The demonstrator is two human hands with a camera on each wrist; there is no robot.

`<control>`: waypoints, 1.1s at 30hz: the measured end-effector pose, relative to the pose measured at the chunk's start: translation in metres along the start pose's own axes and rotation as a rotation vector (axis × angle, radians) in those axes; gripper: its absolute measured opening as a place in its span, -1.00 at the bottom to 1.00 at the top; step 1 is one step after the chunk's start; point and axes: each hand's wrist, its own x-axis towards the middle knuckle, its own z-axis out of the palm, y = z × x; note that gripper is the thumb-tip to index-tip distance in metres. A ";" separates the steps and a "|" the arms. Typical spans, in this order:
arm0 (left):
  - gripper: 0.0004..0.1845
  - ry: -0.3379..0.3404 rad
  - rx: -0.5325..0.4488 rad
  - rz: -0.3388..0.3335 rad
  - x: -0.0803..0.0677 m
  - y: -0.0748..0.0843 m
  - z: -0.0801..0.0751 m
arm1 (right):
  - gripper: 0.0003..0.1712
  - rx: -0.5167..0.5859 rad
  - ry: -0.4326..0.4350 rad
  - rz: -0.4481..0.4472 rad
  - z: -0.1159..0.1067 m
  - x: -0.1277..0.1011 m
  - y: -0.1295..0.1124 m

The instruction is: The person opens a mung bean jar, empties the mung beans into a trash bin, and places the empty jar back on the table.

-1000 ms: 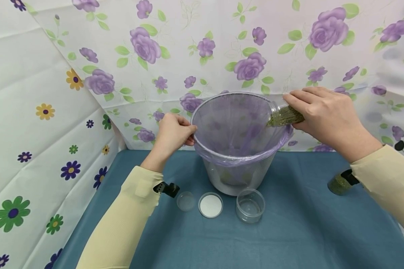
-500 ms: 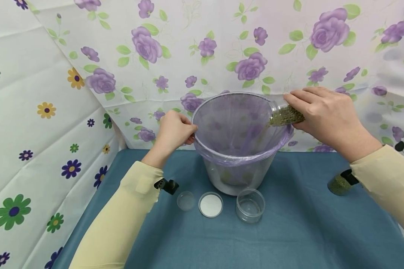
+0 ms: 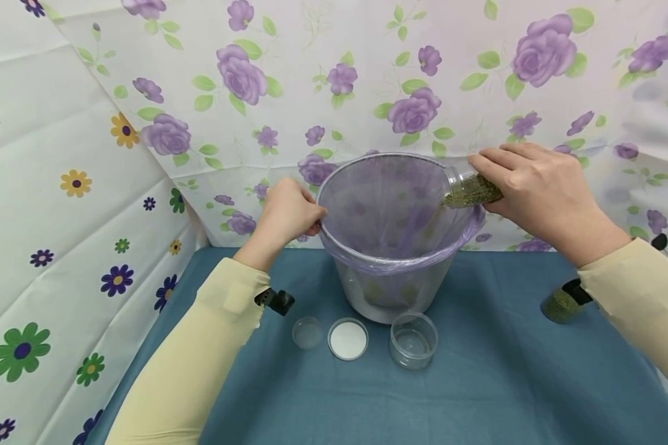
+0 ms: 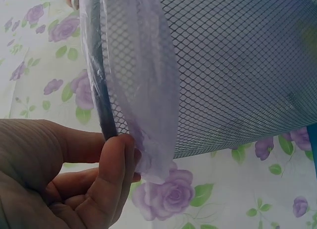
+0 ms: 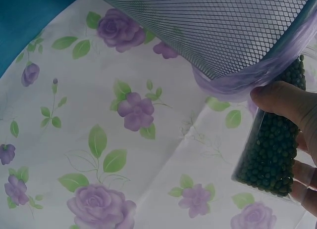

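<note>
Floral backdrop; right hand tips jar over bin.

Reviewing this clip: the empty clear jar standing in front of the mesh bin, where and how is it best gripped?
Probably round the side wall of the empty clear jar, coming from above and in front. It stands upright with its mouth open and no lid, the white lid apart to its left, and the mesh bin close behind blocks a rear approach.
</note>
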 end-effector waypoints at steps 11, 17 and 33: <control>-0.78 -0.019 0.006 -0.034 0.002 0.005 -0.002 | -0.03 0.001 0.009 0.001 -0.001 0.001 0.001; -0.82 -0.049 -0.008 -0.056 0.003 0.006 -0.002 | -0.01 0.008 0.018 -0.003 -0.001 0.000 0.002; -0.82 -0.060 -0.022 -0.072 0.004 0.006 -0.002 | -0.04 0.014 0.027 -0.003 -0.003 0.001 0.000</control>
